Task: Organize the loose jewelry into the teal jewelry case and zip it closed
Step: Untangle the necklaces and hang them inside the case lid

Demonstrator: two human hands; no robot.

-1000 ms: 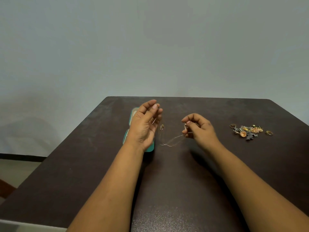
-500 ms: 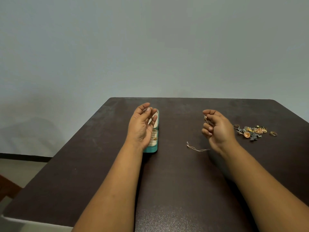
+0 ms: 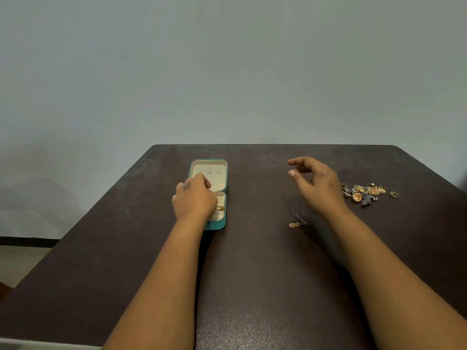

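A dark brown desk point(image 3: 252, 274) fills the lower half of the view, with a pale grey wall point(image 3: 227, 72) behind it. Toward its far left lies the teal jewelry case point(image 3: 225, 188), unzipped and open flat – cream lining showing in both halves, a small gold piece point(image 3: 222, 208) in the near half. The left hand point(image 3: 194, 198) rests knuckles-up over the case where the two halves meet, fingers curled down into it (whether they pinch anything is hidden). The right hand point(image 3: 317, 184) hovers above the desk well to the right, fingers loosely spread and holding nothing. Just right of it sits a pile of loose jewelry point(image 3: 364, 194) – orange and grey pieces, with a gold ring point(image 3: 394, 194) beside it. A thin chain point(image 3: 297, 221) lies on the desk near the right wrist.
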